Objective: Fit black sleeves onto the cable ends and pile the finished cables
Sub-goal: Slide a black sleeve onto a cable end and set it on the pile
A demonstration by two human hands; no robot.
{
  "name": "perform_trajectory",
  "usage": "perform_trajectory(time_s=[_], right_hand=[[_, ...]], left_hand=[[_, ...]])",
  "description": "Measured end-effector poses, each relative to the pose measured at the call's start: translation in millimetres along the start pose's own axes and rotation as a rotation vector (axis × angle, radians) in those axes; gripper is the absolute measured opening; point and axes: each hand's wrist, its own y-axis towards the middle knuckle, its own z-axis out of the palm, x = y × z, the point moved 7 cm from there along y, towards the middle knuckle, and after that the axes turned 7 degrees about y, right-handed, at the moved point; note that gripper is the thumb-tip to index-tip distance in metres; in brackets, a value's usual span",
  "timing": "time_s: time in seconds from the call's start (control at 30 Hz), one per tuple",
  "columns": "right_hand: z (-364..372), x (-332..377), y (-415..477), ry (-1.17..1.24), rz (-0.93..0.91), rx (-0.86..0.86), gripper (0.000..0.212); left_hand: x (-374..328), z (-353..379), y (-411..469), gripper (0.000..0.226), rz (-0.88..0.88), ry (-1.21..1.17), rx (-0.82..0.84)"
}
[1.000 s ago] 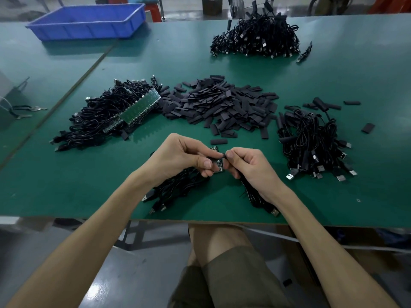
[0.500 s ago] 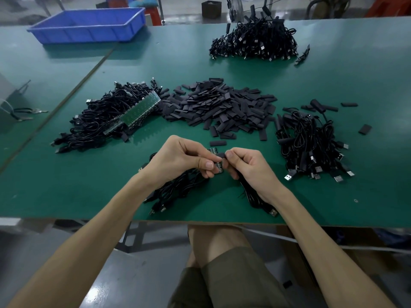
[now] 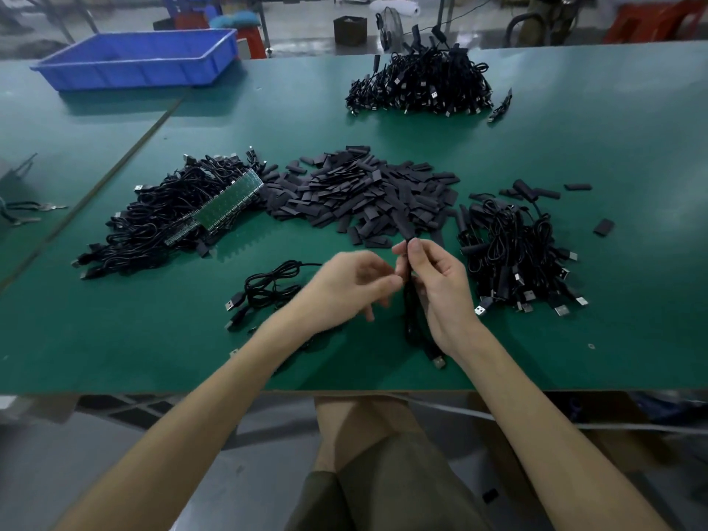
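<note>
Sleeve (image 3: 409, 234) could slip off the cable (image 3: 410, 312) if I toss it now, I reckon: right grip (image 3: 440, 285) pinches it, left grip (image 3: 344, 289) hangs loose, empty.

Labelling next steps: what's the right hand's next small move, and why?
Probably swing the right hand rightward and drop its cable on the pile of sleeved cables. The cable's top end looks fully black, so the sleeve seems on. The left hand is blurred and appears to hold nothing.
</note>
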Motion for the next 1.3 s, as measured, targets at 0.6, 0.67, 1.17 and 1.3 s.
perform_trajectory(time_s=[0.6,0.67,1.17,1.3], right_hand=[[-5.7,-2.9,3.7,0.016,0.067,-0.092,0.022],[-8.2,-5.2,3.8,-0.034,0.073,-0.069,0.026],[-7.2,-12.8,-0.8,-0.016,0.129,-0.015,0.023],[-12.7,-11.1,1.7,-0.11,0.128,-0.14,0.018]], left_hand=[[-102.3,35.6,75.4,0.038,0.094,-0.083,0.012],[-105.8,51.6,89.8,0.04,0.072,-0.082,-0.015],[-99.4,74.3,105.0,0.059,0.043,0.315,-0.168],[-95.5,40.1,83.6,0.037,0.128,0.095,-0.259]])
